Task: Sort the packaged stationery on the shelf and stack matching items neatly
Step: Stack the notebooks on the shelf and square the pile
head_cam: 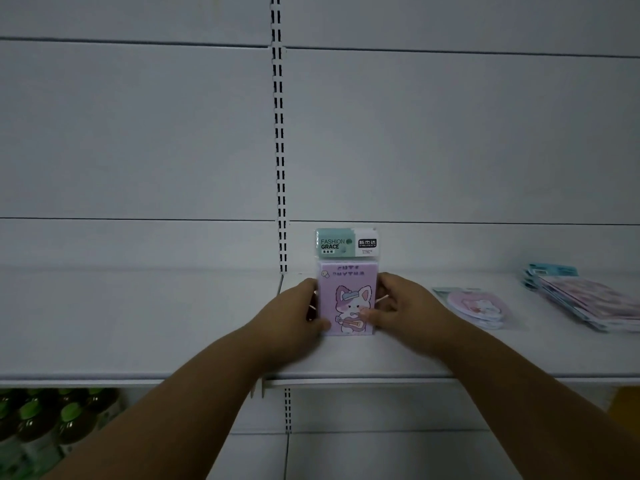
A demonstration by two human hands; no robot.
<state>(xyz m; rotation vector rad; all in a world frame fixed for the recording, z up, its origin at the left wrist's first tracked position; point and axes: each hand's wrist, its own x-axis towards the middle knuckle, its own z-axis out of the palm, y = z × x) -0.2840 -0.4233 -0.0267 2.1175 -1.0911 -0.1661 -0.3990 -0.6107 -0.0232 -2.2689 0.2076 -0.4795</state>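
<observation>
White shelf (138, 323): both hands grip purple pack (346, 299); round packs (474, 306) right.

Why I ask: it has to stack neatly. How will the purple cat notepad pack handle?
The purple cat notepad pack looks flat and blocky, so probably stiff. Its glossy wrap may slide on the shelf. The thin header card likely bends.

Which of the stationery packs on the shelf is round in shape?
The round pink pack, lying between the hand-held rectangular purple cat pack and the rectangular stack at right.
</observation>
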